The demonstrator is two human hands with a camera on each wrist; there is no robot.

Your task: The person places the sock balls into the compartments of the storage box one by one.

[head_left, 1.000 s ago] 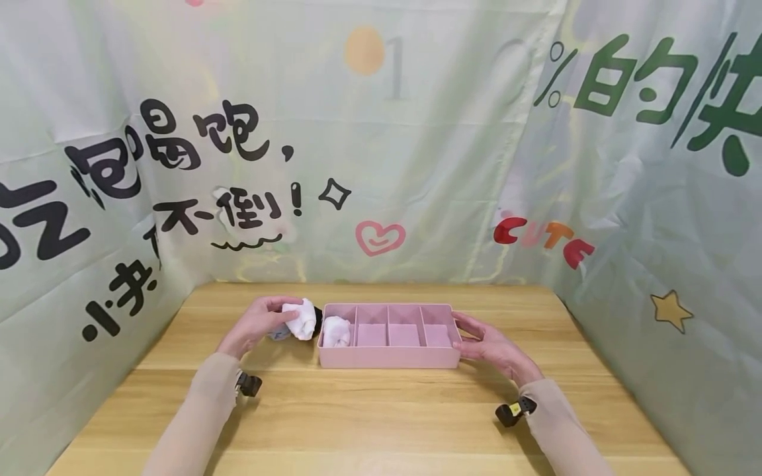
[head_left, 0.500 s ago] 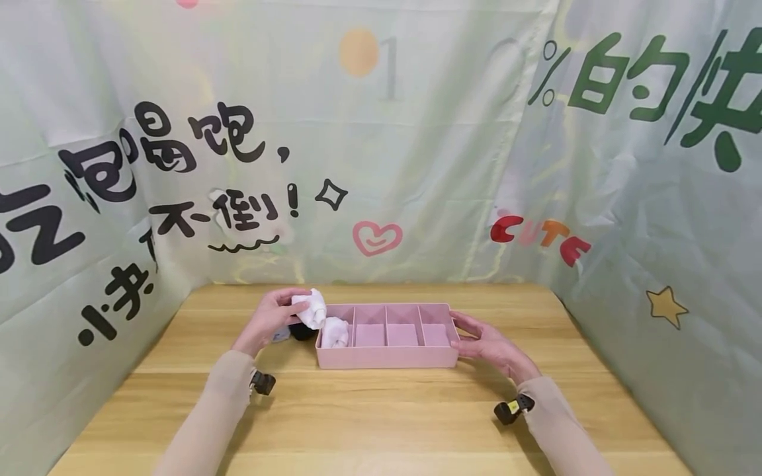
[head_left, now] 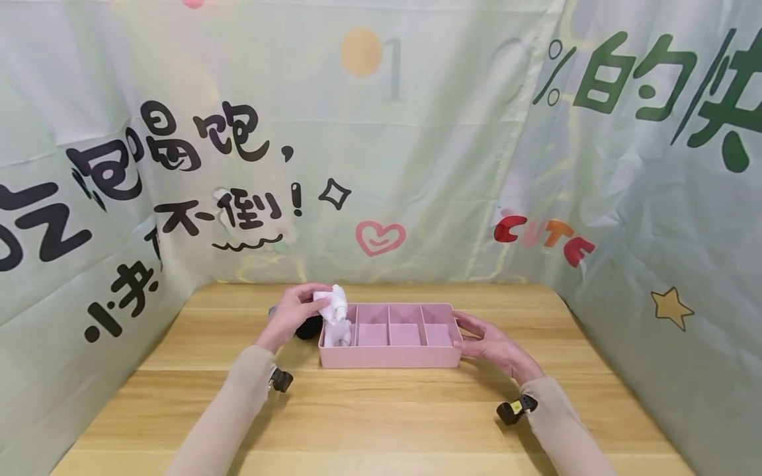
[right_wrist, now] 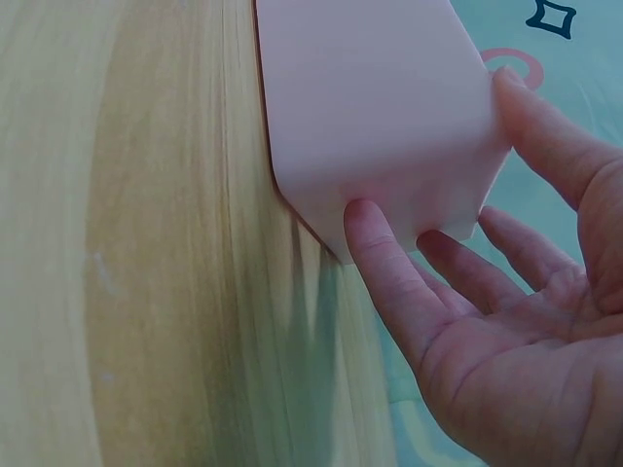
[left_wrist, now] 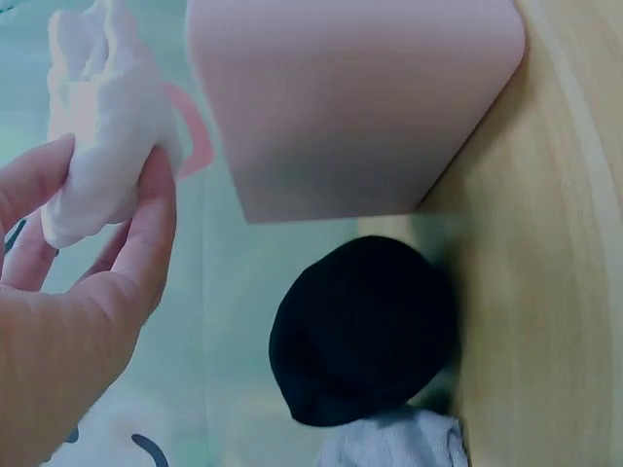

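Note:
My left hand (head_left: 290,314) pinches a rolled white sock (head_left: 332,303) between thumb and fingers, held over the left end of a pink divided box (head_left: 389,358). A second rolled white sock (head_left: 338,334) sits in the leftmost compartment, partly hidden by the held one. The other compartments look bare. At the box's right end, my right hand (head_left: 493,347) touches the end wall with extended fingers, its thumb at the rim in the right wrist view. Below my left hand, a black rolled sock (left_wrist: 365,331) lies beside the box's left end.
A grey bundle, seemingly a sock (left_wrist: 394,446), lies by the black one, mostly hidden behind my left hand in the head view. The wooden table (head_left: 387,416) extends in front of the box. Printed cloth (head_left: 440,165) hangs behind and at both sides.
My left hand has carried the white sock rightward, from beside the box to above its leftmost compartment, uncovering more of the black sock. The right hand stays at the box's end.

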